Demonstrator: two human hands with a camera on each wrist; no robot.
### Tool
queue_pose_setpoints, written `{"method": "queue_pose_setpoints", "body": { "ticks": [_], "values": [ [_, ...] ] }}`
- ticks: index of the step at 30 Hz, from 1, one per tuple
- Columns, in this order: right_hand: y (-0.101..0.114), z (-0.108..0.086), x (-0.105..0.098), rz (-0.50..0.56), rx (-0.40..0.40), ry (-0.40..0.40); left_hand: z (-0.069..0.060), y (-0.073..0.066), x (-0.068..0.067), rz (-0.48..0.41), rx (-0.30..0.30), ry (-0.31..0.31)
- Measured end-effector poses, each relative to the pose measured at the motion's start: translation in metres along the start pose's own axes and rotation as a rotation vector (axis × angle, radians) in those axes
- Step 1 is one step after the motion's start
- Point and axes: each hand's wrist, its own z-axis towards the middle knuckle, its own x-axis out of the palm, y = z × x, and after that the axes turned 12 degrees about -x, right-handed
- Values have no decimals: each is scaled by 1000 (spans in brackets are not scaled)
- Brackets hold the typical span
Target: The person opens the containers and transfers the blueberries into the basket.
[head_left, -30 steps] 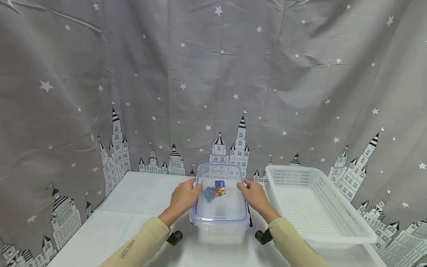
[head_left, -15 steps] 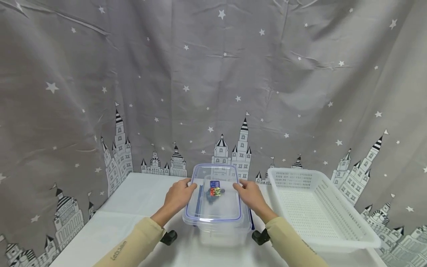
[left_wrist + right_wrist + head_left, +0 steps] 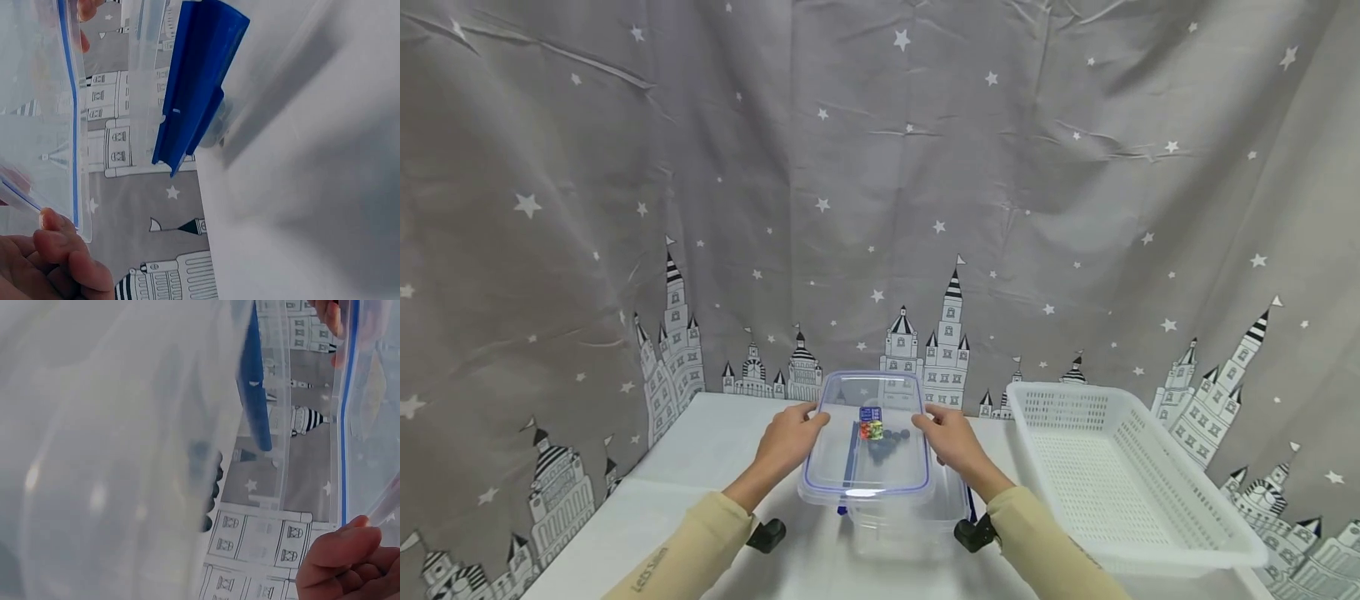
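Observation:
A clear rectangular lid (image 3: 842,482) with a blue seal and a colourful sticker is held over a clear plastic food container (image 3: 906,533). My left hand (image 3: 786,442) pinches the lid's left edge between thumb and fingers. At the opposite edge, my right hand (image 3: 953,440) pinches it too. The lid sits left of the container's middle, and both wrist views show it apart from the container. Blue latches hang from the container, one plain in the left wrist view as a blue latch (image 3: 200,81). Through the lid shows a cluster of small dark round things (image 3: 886,446), perhaps grapes.
A white perforated plastic basket (image 3: 1206,508) stands to the right on the white table (image 3: 700,450). Behind the table hangs a grey curtain (image 3: 850,167) printed with castles and stars. A black wrist mount (image 3: 767,536) shows below the left sleeve.
Both hands have carried the lid leftward relative to the container, uncovering more of its right side. The dark round things now show to the right of the sticker. The basket stays put.

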Motion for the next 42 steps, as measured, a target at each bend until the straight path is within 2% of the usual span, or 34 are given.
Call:
{"method": "queue_pose_setpoints", "body": {
  "ticks": [13,21,30,42],
  "values": [
    [10,6,27,104,-4,20,6,17,-24,15,-12,21],
    [16,7,46,234,17,53,5,30,-41,45,-25,23],
    [28,11,65,262,3,67,6,46,-57,43,-59,33],
    [41,17,91,235,2,75,9,69,-75,35,-94,30]
  ]
}}
